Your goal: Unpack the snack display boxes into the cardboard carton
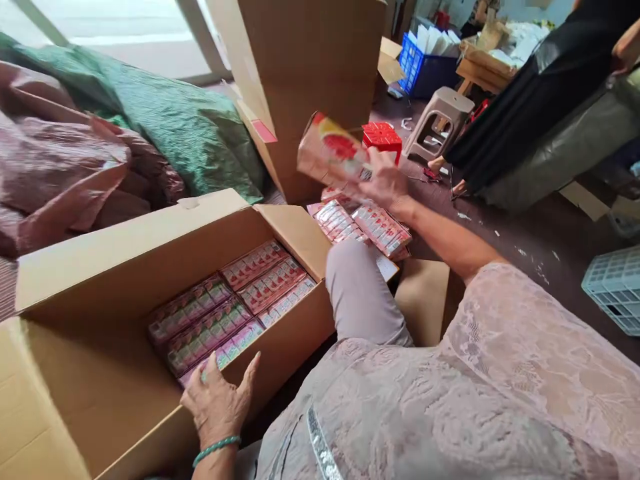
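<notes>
Right hand [385, 179] grips pack [327, 152]; left hand [219, 400] spread.

The carton [300, 327] is matt cardboard, the packs [233, 315] glossy.

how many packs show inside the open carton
6 visible: three purplish packs midway along the carton, three reddish packs at its right-hand end; more may be hidden underneath.
</notes>
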Available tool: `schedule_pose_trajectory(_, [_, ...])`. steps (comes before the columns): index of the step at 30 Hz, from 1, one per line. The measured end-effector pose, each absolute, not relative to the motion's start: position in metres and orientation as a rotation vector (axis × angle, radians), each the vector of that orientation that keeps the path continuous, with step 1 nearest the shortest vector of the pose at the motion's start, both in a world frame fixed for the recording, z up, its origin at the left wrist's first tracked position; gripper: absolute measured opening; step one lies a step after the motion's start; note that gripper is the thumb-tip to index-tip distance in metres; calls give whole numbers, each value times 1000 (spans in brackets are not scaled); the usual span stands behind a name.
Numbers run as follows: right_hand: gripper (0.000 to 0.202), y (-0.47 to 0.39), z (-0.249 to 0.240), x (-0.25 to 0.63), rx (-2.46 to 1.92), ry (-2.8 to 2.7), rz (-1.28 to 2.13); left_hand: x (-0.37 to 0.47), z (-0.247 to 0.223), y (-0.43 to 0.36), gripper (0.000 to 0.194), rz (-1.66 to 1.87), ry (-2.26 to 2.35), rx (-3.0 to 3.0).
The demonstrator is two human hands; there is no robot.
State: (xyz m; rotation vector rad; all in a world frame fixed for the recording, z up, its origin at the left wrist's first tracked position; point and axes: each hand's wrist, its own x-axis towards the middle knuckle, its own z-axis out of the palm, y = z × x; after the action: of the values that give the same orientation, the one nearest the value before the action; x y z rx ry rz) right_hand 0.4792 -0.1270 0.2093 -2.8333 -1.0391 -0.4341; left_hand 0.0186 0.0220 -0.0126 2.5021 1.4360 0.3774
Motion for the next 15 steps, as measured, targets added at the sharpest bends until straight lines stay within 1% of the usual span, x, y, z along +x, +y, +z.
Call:
schedule_pose_trajectory(2, [80,-164,197,538,-2864,-782,-392,29,-15,16,99,134,1486,2488])
schedule_pose_trajectory(4, [78,-204,173,584,-2809,-519,-343,37,-16,13,97,-49,1528,2464])
schedule_pose_trajectory(7, [70,-247,134,618,-2728,-189,-283,42,-18,13,102,-149,1570,2435])
schedule_pose_trajectory(9, [72,-254,114,622,-2734,-103,-285,41,-20,15,104,-174,1588,2430])
schedule_pose_trajectory(12, [82,-236,99,621,-2815,-280,-312,36,-24,20,103,-184,1599,2450])
schedule_pose_trajectory(15, [79,-195,96,623,-2857,-670,-309,34,-28,24,101,-219,1613,2460])
